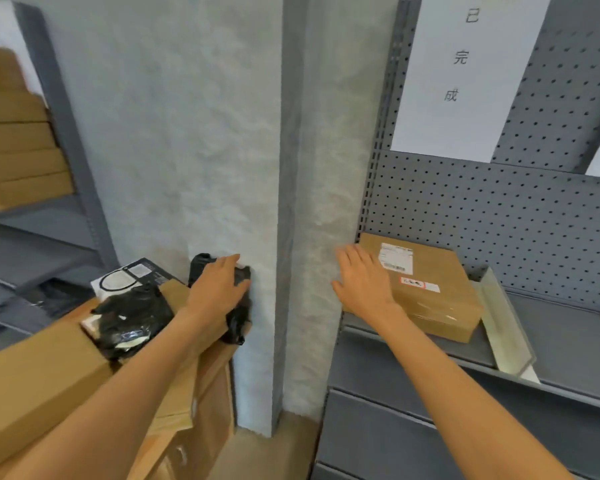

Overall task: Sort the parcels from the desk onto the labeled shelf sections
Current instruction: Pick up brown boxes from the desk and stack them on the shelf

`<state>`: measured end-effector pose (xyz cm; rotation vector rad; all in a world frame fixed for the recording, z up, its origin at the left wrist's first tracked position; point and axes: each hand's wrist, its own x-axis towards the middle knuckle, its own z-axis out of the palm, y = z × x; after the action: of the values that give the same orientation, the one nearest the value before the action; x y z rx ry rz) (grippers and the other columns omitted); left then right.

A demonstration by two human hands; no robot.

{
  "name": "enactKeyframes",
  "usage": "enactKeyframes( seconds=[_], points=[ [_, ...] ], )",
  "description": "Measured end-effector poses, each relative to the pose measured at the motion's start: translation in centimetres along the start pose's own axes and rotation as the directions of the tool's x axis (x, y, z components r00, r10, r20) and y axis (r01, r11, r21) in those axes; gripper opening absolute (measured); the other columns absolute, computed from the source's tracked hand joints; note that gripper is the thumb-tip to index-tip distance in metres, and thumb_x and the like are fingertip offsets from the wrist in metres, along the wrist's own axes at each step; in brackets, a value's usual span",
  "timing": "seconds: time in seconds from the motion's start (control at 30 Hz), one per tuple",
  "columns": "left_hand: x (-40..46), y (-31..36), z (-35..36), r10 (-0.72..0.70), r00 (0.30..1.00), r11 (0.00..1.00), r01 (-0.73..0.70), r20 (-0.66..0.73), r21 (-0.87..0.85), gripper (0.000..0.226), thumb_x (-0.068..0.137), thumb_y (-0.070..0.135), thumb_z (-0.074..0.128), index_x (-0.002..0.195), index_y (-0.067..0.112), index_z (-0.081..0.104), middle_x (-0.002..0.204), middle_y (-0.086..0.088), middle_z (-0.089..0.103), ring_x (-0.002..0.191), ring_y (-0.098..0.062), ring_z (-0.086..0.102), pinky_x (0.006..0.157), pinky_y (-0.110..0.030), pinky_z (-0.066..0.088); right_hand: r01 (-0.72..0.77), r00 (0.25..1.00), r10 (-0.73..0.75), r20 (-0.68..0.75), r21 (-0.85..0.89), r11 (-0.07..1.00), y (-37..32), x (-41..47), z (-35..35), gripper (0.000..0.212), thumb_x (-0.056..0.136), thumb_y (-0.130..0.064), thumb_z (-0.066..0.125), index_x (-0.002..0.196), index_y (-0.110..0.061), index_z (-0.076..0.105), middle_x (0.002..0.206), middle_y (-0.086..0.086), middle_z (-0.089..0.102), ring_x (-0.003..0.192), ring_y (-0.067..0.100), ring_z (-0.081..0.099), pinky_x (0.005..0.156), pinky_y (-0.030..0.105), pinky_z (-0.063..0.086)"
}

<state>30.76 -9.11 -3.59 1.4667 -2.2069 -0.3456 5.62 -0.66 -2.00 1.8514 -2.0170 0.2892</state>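
Your left hand (219, 289) lies on a black bag parcel (238, 306) at the counter's wall edge, fingers curling over it, grip looks closed on the bag; your right hand (362, 282) is flat, fingers straight, grip wide, touching the left edge of the brown box parcel (426, 289). That box sits on the grey shelf (568, 337) under the white label sheet (465, 74), left of a clear divider (503, 320). 1 more black bag (132, 320) lies on cardboard boxes (42, 368) on the counter.
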Motion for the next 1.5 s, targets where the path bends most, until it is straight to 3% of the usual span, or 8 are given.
enactKeyframes(
  seconds=[0.23, 0.4, 0.53, 0.6, 0.73, 0.93, 1.1, 1.5],
  points=[
    [-8.9, -13.5, -8.7, -0.135, 0.979, 0.93, 0.177, -0.15, 0.322, 0.058, 0.092, 0.028, 0.055, 0.143, 0.01, 0.036, 0.141, -0.01, 0.046, 0.131, -0.029, 0.04, 0.107, -0.038, 0.034, 0.235, 0.972, -0.235, 0.023, 0.015, 0.972, -15.4, 1.8, 0.4, 0.066, 0.072, -0.021, 0.078, 0.13, 0.001, 0.055, 0.129, 0.021, 0.058, 0.121, 0.038, 0.055, 0.099, 0.048, 0.045],
    [-17.1, -22.1, -14.4, -0.231, 0.949, 0.812, 0.309, -0.214, 0.496, 0.061, 0.094, 0.028, 0.052, 0.147, 0.007, 0.03, 0.148, -0.009, 0.038, 0.137, -0.028, 0.031, 0.113, -0.036, 0.024, 0.364, 0.932, -0.363, -0.024, 0.093, 0.927, -26.7, 1.6, -0.6, 0.057, 0.082, -0.02, 0.068, 0.132, 0.0, 0.053, 0.132, 0.02, 0.057, 0.125, 0.036, 0.052, 0.102, 0.047, 0.043],
    [-23.9, -28.1, -17.7, -0.299, 0.913, 0.687, 0.408, -0.278, 0.601, 0.051, 0.091, 0.02, 0.052, 0.139, 0.006, 0.041, 0.138, -0.012, 0.048, 0.129, -0.031, 0.041, 0.108, -0.039, 0.032, 0.488, 0.872, -0.489, -0.024, 0.122, 0.864, -35.4, 0.1, -1.8, 0.063, 0.088, -0.027, 0.059, 0.143, -0.004, 0.039, 0.143, 0.016, 0.045, 0.133, 0.033, 0.04, 0.11, 0.043, 0.032],
    [-27.2, -30.8, -19.0, -0.345, 0.888, 0.623, 0.46, -0.305, 0.633, 0.043, 0.086, 0.017, 0.057, 0.127, 0.006, 0.051, 0.126, -0.013, 0.056, 0.118, -0.031, 0.05, 0.103, -0.04, 0.039, 0.513, 0.858, -0.51, -0.06, 0.155, 0.844, -39.2, -0.8, -2.0, 0.059, 0.086, -0.024, 0.062, 0.139, -0.004, 0.045, 0.138, 0.015, 0.051, 0.13, 0.032, 0.045, 0.108, 0.043, 0.035],
    [-33.4, -35.3, -21.2, -0.457, 0.827, 0.565, 0.553, -0.327, 0.612, 0.042, 0.082, 0.019, 0.063, 0.121, 0.007, 0.055, 0.12, -0.011, 0.058, 0.114, -0.03, 0.053, 0.101, -0.039, 0.041, 0.584, 0.809, -0.585, -0.059, 0.207, 0.785, -46.6, -2.5, -2.5, 0.058, 0.072, -0.02, 0.074, 0.124, 0.0, 0.06, 0.123, 0.018, 0.063, 0.118, 0.035, 0.057, 0.098, 0.045, 0.046],
    [-41.9, -40.3, -23.9, -0.606, 0.711, 0.474, 0.683, -0.357, 0.556, 0.042, 0.058, 0.012, 0.081, 0.096, 0.006, 0.063, 0.096, -0.012, 0.065, 0.093, -0.034, 0.061, 0.083, -0.04, 0.052, 0.712, 0.689, -0.722, -0.064, 0.247, 0.657, -56.3, -5.6, -3.8, 0.062, 0.096, -0.029, 0.05, 0.148, -0.006, 0.026, 0.153, 0.013, 0.031, 0.142, 0.029, 0.026, 0.117, 0.042, 0.022],
    [-48.5, -43.2, -24.3, -0.697, 0.59, 0.389, 0.788, -0.408, 0.477, 0.041, 0.085, 0.022, 0.057, 0.124, 0.011, 0.049, 0.127, -0.007, 0.053, 0.124, -0.028, 0.045, 0.104, -0.033, 0.033, 0.765, 0.602, -0.797, -0.043, 0.319, 0.56, -62.9, -8.6, -3.9, 0.064, 0.096, -0.032, 0.051, 0.149, -0.008, 0.024, 0.154, 0.011, 0.028, 0.144, 0.027, 0.022, 0.118, 0.041, 0.019],
    [-60.3, -46.2, -24.4, -0.895, 0.272, 0.146, 0.927, -0.354, 0.344, 0.052, 0.088, 0.028, 0.057, 0.135, 0.015, 0.039, 0.138, -0.004, 0.046, 0.13, -0.025, 0.038, 0.106, -0.033, 0.034, 0.813, 0.354, -0.935, -0.001, 0.495, 0.307, -75.4, -14.8, -0.9, 0.07, 0.097, -0.036, 0.05, 0.152, -0.011, 0.016, 0.158, 0.01, 0.021, 0.146, 0.025, 0.017, 0.118, 0.037, 0.015]
  ],
)
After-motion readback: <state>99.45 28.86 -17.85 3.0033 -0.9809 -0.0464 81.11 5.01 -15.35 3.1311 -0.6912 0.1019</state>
